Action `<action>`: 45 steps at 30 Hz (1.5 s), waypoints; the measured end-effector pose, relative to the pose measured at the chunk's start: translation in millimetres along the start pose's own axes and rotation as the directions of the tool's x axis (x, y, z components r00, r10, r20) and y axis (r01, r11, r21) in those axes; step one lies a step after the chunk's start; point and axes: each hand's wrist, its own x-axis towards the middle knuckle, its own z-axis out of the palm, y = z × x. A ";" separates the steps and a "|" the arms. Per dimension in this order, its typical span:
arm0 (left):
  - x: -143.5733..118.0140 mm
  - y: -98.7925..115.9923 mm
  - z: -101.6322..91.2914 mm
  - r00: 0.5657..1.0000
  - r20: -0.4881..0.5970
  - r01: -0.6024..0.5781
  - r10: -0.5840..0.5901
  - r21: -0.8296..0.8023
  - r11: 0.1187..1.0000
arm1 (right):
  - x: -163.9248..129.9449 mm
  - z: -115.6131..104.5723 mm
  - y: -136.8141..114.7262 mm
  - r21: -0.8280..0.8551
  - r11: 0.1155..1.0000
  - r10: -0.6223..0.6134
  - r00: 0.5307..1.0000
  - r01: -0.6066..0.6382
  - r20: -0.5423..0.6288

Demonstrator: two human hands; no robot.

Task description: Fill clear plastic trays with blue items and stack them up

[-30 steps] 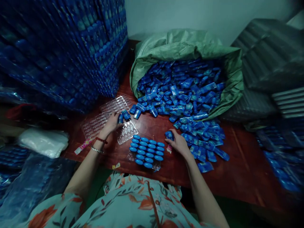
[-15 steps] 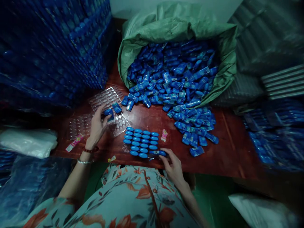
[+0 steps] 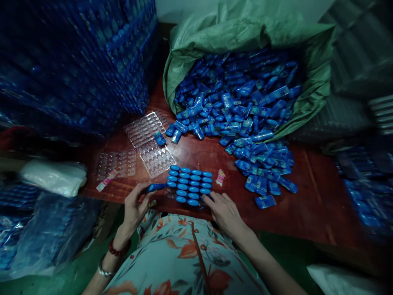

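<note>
My left hand (image 3: 135, 209) is closed on a small blue wrapped packet (image 3: 156, 187), held by its end at the left side of a clear blister tray. Rows of glossy blue oval pieces (image 3: 183, 181) fill most of that tray near the table's front edge. At its lower right corner rests my right hand (image 3: 224, 211), fingers bent and close together; what lies under its fingertips is hidden. Clear blister trays (image 3: 156, 157) lie overlapping behind my left hand, with one loose blue packet (image 3: 159, 138) on top.
A big green sack (image 3: 319, 61) lies open at the back, blue packets (image 3: 264, 159) spilling from it onto the red-brown table (image 3: 294, 213). Tall stacks of filled blue trays (image 3: 123, 53) stand at left. Pink wrapper scraps (image 3: 220, 177) lie on the table. White plastic (image 3: 55, 176) sits at far left.
My left hand has come down from the loose packets to the tray's left side, bringing one packet. The packet seen in my right hand earlier no longer shows; that hand is now flatter over the corner.
</note>
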 end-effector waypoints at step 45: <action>197.6 -35.0 44.3 0.857 0.515 -0.352 0.012 0.570 0.743 | 269.6 -47.2 14.4 -0.145 0.935 -0.334 0.941 0.324 -0.052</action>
